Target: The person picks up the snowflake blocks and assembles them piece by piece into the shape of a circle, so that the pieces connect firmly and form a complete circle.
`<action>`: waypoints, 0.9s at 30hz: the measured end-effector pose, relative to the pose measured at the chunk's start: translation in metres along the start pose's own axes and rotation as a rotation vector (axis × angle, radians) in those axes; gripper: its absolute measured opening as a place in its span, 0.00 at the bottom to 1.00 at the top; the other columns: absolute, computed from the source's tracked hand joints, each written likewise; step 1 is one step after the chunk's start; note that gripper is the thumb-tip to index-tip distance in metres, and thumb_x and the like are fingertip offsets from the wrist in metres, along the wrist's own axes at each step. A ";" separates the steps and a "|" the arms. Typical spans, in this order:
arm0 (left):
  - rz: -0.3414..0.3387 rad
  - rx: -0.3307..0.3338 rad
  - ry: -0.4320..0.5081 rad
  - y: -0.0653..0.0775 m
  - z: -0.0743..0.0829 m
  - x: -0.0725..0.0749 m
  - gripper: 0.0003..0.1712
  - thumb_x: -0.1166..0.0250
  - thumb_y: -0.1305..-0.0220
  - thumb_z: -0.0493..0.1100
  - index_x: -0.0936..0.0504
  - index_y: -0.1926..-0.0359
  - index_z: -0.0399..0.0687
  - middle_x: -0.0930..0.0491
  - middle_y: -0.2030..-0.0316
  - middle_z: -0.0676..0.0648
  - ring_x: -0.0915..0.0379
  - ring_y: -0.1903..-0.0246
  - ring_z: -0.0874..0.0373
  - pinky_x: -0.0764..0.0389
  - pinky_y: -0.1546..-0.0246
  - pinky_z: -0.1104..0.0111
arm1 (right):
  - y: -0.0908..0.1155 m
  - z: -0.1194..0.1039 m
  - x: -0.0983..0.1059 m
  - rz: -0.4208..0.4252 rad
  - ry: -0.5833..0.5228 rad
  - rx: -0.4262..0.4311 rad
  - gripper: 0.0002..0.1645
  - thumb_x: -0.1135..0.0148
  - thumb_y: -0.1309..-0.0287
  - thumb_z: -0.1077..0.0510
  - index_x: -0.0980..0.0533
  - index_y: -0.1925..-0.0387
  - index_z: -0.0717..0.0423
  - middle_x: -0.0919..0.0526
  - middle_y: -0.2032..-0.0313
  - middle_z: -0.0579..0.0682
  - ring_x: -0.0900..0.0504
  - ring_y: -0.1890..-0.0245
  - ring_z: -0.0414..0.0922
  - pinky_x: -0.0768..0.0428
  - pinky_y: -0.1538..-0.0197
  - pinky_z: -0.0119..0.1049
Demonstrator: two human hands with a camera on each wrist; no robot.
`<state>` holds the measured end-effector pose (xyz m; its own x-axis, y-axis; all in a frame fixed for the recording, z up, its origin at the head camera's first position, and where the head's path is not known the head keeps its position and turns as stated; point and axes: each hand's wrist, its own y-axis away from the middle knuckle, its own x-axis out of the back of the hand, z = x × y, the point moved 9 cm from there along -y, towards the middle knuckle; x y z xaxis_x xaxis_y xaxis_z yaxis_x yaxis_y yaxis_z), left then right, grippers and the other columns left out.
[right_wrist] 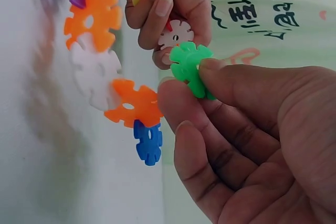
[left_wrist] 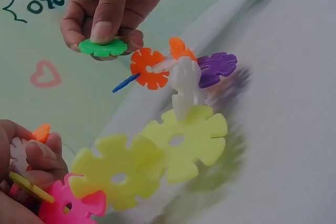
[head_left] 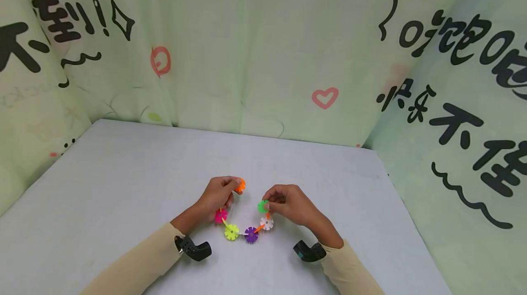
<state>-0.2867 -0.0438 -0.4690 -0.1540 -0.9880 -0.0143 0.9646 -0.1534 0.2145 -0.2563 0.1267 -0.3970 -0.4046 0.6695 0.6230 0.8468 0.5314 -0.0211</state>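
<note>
A chain of slotted plastic snowflake discs curves between both hands over the table. My left hand (head_left: 220,193) grips one end, with an orange disc (head_left: 241,186) at its fingertips and a pale disc (right_wrist: 176,35) within its fingers. From there the chain runs through a pink disc (head_left: 221,216), yellow discs (head_left: 232,232), a purple disc (head_left: 251,235) and a white disc (head_left: 266,223). Its other end carries an orange disc (right_wrist: 134,106) and a blue disc (right_wrist: 149,142). Between thumb and fingers my right hand (head_left: 293,204) pinches a green disc (head_left: 263,206), just above that blue end.
A white table (head_left: 164,162) lies under the hands. Behind it and at the sides hangs a pale green curtain (head_left: 263,57) with black writing and red hearts. Black wrist cameras (head_left: 193,248) sit on both wrists.
</note>
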 end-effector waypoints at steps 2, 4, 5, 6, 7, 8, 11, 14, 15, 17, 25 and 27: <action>-0.013 0.009 -0.007 0.001 -0.001 -0.002 0.14 0.44 0.29 0.43 0.19 0.50 0.40 0.22 0.70 0.43 0.40 0.86 0.59 0.36 0.85 0.72 | -0.002 0.000 0.001 0.010 -0.005 -0.008 0.08 0.34 0.41 0.66 0.19 0.59 0.59 0.17 0.69 0.46 0.17 0.71 0.43 0.19 0.65 0.35; -0.020 0.015 -0.012 0.002 -0.001 -0.004 0.14 0.43 0.29 0.43 0.19 0.50 0.40 0.23 0.70 0.42 0.40 0.86 0.59 0.36 0.85 0.72 | -0.004 0.000 0.003 0.027 0.003 -0.008 0.12 0.35 0.41 0.66 0.19 0.54 0.60 0.17 0.69 0.47 0.17 0.71 0.42 0.19 0.66 0.34; -0.026 0.018 -0.011 0.003 0.000 -0.005 0.14 0.43 0.29 0.44 0.19 0.50 0.40 0.23 0.69 0.42 0.39 0.86 0.59 0.35 0.85 0.72 | -0.005 0.000 0.003 0.033 0.005 -0.006 0.13 0.36 0.40 0.66 0.19 0.53 0.60 0.16 0.67 0.47 0.17 0.71 0.42 0.19 0.66 0.34; -0.031 0.022 -0.011 0.003 0.000 -0.006 0.14 0.43 0.29 0.44 0.19 0.50 0.40 0.23 0.69 0.42 0.39 0.86 0.59 0.35 0.84 0.72 | -0.006 0.000 0.004 0.038 0.004 -0.003 0.14 0.36 0.40 0.66 0.19 0.52 0.60 0.16 0.66 0.48 0.17 0.71 0.41 0.19 0.65 0.33; -0.036 0.027 -0.009 0.004 0.000 -0.007 0.15 0.43 0.29 0.44 0.19 0.50 0.40 0.23 0.69 0.42 0.39 0.85 0.59 0.35 0.84 0.72 | -0.007 -0.001 0.004 0.044 0.005 0.003 0.14 0.37 0.40 0.66 0.19 0.52 0.60 0.15 0.66 0.48 0.17 0.71 0.41 0.19 0.65 0.33; -0.042 0.030 -0.005 0.005 0.000 -0.008 0.15 0.43 0.29 0.44 0.19 0.50 0.40 0.23 0.69 0.42 0.39 0.85 0.59 0.35 0.84 0.72 | -0.007 -0.001 0.004 0.049 0.001 0.007 0.13 0.37 0.40 0.66 0.18 0.53 0.60 0.15 0.65 0.48 0.17 0.71 0.41 0.19 0.65 0.33; -0.056 0.042 0.009 0.007 0.000 -0.010 0.15 0.43 0.29 0.45 0.19 0.49 0.40 0.23 0.69 0.42 0.39 0.85 0.59 0.34 0.84 0.73 | -0.009 -0.002 0.004 0.064 -0.020 0.016 0.08 0.37 0.39 0.66 0.18 0.58 0.60 0.15 0.65 0.49 0.16 0.70 0.42 0.18 0.63 0.32; -0.062 0.049 0.020 0.008 -0.001 -0.012 0.16 0.42 0.29 0.45 0.19 0.50 0.39 0.24 0.71 0.42 0.40 0.86 0.59 0.35 0.84 0.73 | -0.012 -0.001 0.004 0.081 -0.045 0.015 0.06 0.36 0.39 0.66 0.19 0.60 0.60 0.15 0.67 0.49 0.15 0.69 0.47 0.18 0.62 0.33; -0.063 0.051 0.024 0.009 -0.001 -0.012 0.16 0.42 0.29 0.45 0.19 0.50 0.39 0.25 0.71 0.42 0.40 0.86 0.59 0.35 0.85 0.73 | -0.013 -0.001 0.004 0.088 -0.054 0.015 0.05 0.36 0.39 0.65 0.20 0.61 0.61 0.16 0.67 0.49 0.15 0.68 0.49 0.18 0.62 0.33; -0.068 0.053 0.028 0.010 -0.001 -0.013 0.16 0.43 0.29 0.45 0.19 0.50 0.39 0.25 0.72 0.43 0.40 0.86 0.59 0.35 0.85 0.73 | -0.014 -0.001 0.004 0.098 -0.081 0.006 0.05 0.36 0.39 0.65 0.22 0.61 0.61 0.16 0.68 0.49 0.14 0.68 0.51 0.17 0.61 0.34; -0.104 0.038 0.045 0.012 0.003 -0.019 0.16 0.43 0.29 0.45 0.19 0.50 0.37 0.24 0.72 0.46 0.40 0.86 0.60 0.36 0.85 0.73 | -0.016 0.000 0.005 0.133 -0.118 -0.026 0.07 0.36 0.39 0.65 0.24 0.60 0.63 0.16 0.67 0.52 0.14 0.67 0.49 0.17 0.61 0.36; -0.109 0.039 0.051 0.013 0.004 -0.020 0.16 0.43 0.29 0.45 0.19 0.50 0.37 0.24 0.72 0.46 0.40 0.86 0.60 0.36 0.85 0.73 | -0.017 0.001 0.005 0.138 -0.116 -0.022 0.07 0.36 0.40 0.66 0.24 0.61 0.64 0.15 0.67 0.53 0.14 0.67 0.49 0.17 0.60 0.38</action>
<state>-0.2723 -0.0257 -0.4623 -0.2458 -0.9652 -0.0893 0.9335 -0.2605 0.2464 -0.2726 0.1215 -0.3945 -0.3205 0.7914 0.5205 0.9039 0.4199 -0.0819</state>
